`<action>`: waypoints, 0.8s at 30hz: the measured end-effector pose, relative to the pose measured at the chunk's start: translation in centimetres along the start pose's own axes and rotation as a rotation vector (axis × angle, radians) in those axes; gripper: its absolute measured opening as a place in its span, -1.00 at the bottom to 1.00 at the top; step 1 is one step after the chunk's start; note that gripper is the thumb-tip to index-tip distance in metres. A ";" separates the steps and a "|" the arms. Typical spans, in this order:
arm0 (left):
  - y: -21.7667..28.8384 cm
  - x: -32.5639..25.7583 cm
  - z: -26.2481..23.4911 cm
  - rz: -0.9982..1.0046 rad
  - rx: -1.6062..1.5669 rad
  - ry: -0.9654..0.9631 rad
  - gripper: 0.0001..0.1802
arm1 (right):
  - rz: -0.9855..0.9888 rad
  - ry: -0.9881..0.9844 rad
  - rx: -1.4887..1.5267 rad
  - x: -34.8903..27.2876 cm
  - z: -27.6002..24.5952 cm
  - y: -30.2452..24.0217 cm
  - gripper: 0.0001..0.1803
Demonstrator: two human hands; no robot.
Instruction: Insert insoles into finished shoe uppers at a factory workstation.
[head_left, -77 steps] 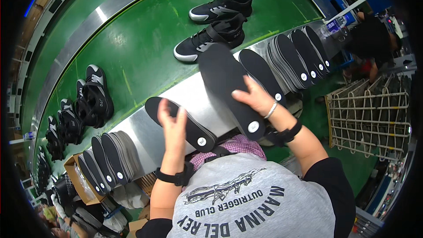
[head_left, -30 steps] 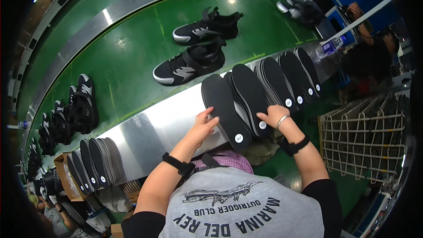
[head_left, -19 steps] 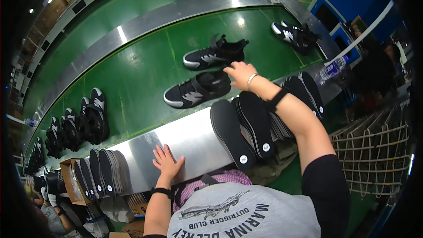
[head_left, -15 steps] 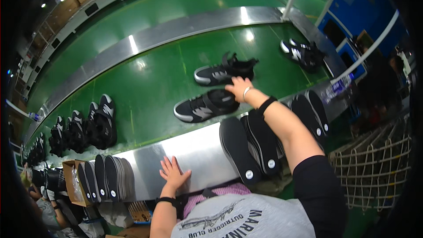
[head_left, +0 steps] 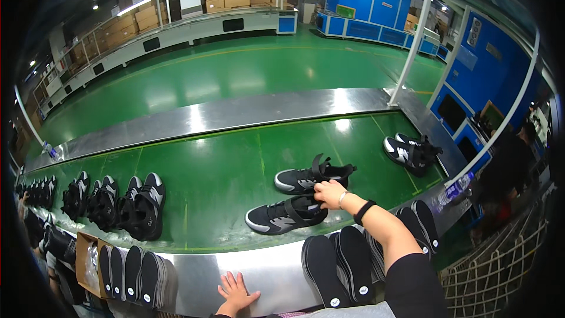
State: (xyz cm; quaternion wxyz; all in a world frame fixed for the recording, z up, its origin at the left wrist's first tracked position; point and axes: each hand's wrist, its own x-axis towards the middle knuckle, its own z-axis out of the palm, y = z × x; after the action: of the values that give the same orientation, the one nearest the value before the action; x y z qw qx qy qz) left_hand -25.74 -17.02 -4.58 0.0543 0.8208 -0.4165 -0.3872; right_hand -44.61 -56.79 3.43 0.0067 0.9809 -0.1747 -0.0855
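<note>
A pair of black and grey sneakers rests sideways on the green conveyor belt, with the near shoe [head_left: 285,215] in front of the far shoe [head_left: 303,181]. My right hand [head_left: 331,194] has its fingers bent at the heel opening of the near shoe and seems to grip its collar; the fingertips are partly hidden. My left hand [head_left: 236,294] lies flat and empty on the metal ledge [head_left: 265,265], fingers spread. Black insole stacks stand on that ledge, one group [head_left: 323,271] under my right forearm and another group [head_left: 154,280] left of my left hand.
More sneakers [head_left: 141,206] line the belt at left, and another pair [head_left: 414,153] sits at its right end. A cardboard box [head_left: 88,265] stands beside the left insoles. A bottle [head_left: 459,185] lies at the right edge, near a white post [head_left: 415,35] and a rope net [head_left: 494,271].
The view has tilted up, so everything sits lower in the picture. My right hand's fingers have bent down onto the near shoe's heel. My left hand stays on the ledge.
</note>
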 end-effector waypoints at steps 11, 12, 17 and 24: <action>0.1 0.5 1.0 -0.039 0.091 -0.047 0.16 | 0.403 -0.205 0.534 1.3 4.6 8.3 -0.58; -0.1 0.6 1.0 -0.032 0.092 -0.052 0.14 | 0.458 -0.162 0.531 1.2 3.7 7.1 -0.58; 0.5 0.9 0.9 -0.008 0.076 -0.058 0.13 | 0.567 -0.015 0.570 2.5 2.0 2.2 -0.58; -0.1 1.0 0.3 0.040 -0.111 -0.059 0.09 | 0.447 0.160 0.421 4.7 -10.3 -13.6 -0.57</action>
State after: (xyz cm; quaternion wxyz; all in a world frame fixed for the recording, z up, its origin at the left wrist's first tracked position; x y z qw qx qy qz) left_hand -25.51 -17.55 -5.43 0.0950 0.7961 -0.4124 -0.4325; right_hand -33.90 -45.79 12.20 -0.1641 0.9016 -0.3987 0.0335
